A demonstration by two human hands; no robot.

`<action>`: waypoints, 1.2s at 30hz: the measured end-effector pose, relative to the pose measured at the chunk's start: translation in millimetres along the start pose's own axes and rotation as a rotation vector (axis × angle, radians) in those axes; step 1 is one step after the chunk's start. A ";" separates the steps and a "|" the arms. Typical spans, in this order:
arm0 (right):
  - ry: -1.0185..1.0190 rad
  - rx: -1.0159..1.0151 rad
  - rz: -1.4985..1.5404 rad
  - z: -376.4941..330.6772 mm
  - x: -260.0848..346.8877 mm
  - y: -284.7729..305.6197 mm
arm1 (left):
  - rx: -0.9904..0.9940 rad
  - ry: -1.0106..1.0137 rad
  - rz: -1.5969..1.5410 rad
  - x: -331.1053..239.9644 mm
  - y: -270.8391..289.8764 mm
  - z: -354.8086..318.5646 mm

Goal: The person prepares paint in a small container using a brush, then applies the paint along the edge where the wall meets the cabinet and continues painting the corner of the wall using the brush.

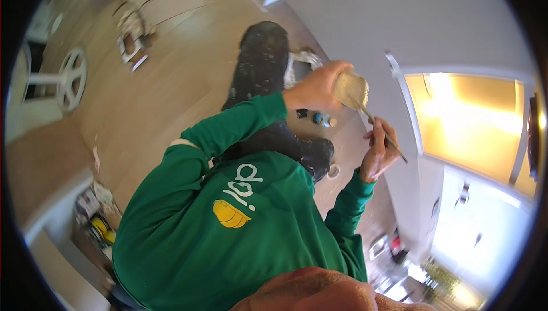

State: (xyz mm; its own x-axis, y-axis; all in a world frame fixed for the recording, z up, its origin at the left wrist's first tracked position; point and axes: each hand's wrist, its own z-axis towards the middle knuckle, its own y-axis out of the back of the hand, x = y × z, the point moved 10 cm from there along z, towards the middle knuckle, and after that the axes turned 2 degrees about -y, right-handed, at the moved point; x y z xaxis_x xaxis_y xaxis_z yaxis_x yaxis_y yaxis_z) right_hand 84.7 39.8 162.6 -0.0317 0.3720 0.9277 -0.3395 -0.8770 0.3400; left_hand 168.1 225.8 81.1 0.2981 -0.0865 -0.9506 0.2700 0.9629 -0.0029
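A left hand (311,89) grips a small beige, paint-smeared round container (350,90), tilted. The right hand (377,152) pinches a thin-handled brush (381,131) whose tip touches the container, above green sleeves and a wooden floor (171,88).

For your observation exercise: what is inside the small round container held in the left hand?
The small round container in the left hand holds pale beige paste. A thin stick, held by the right hand, dips into it. The bottom is covered.

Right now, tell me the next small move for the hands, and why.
Probably scoop with the thin stick: the right hand pinches it, its tip inside the tilted cup of beige paste held by the left hand.
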 end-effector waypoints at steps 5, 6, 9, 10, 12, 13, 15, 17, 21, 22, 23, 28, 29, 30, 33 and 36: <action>-0.050 -0.117 0.102 -12.1 -4.7 5.2 | 0.129 0.072 -0.009 -11.0 -10.9 2.4; -0.065 -0.089 0.098 -14.9 -7.2 4.0 | 0.153 0.095 -0.027 -10.3 -15.9 3.7; -0.061 -0.148 0.103 -22.4 -13.7 27.2 | 0.202 0.136 -0.030 -11.6 -24.5 5.1; -0.060 -0.218 0.079 -24.2 -14.0 38.9 | 0.228 0.142 -0.032 -11.7 -30.8 5.4; -0.060 -0.249 0.119 -19.8 -19.5 43.3 | 0.250 0.153 -0.049 -9.4 -41.6 8.7; -0.056 -0.259 0.139 -19.3 -20.3 43.5 | 0.255 0.158 -0.058 -8.6 -46.4 11.1; -0.081 -0.219 0.107 -24.7 -17.1 44.9 | 0.266 0.159 -0.106 -4.9 -60.2 13.1; -0.078 -0.184 0.088 -29.3 -19.8 52.5 | 0.279 0.153 -0.129 -7.6 -71.3 13.8; -0.053 -0.342 0.182 -25.8 -29.4 84.3 | 0.310 0.184 -0.230 -7.0 -97.6 14.4; -0.070 -0.314 0.200 -22.6 -31.8 77.8 | 0.325 0.186 -0.226 -7.9 -103.0 14.9; -0.084 -0.287 0.185 -25.5 -33.3 74.3 | 0.340 0.188 -0.223 -8.4 -108.0 15.2; -0.114 -0.306 0.181 -33.5 -41.7 93.7 | 0.387 0.199 -0.185 -3.6 -120.7 16.0; -0.107 -0.345 0.190 -33.7 -42.4 101.6 | 0.400 0.208 -0.181 -3.5 -123.7 15.5; -0.074 -0.370 0.230 -30.2 -40.2 103.5 | 0.412 0.205 -0.186 -4.7 -126.9 15.7; -0.131 -0.242 0.179 -26.0 -43.2 87.1 | 0.443 0.198 -0.178 -8.4 -135.7 17.3; -0.119 -0.292 0.181 -28.9 -45.6 101.6 | 0.449 0.200 -0.141 -6.2 -135.4 20.5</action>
State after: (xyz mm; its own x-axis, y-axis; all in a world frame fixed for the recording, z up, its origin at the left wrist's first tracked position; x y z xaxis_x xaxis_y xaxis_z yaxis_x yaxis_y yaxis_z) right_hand 24.5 -57.5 150.4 -0.0123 0.1652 0.9862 -0.5934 -0.7950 0.1258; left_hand 148.4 90.6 93.8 0.0609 -0.1144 -0.9916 0.6748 0.7367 -0.0435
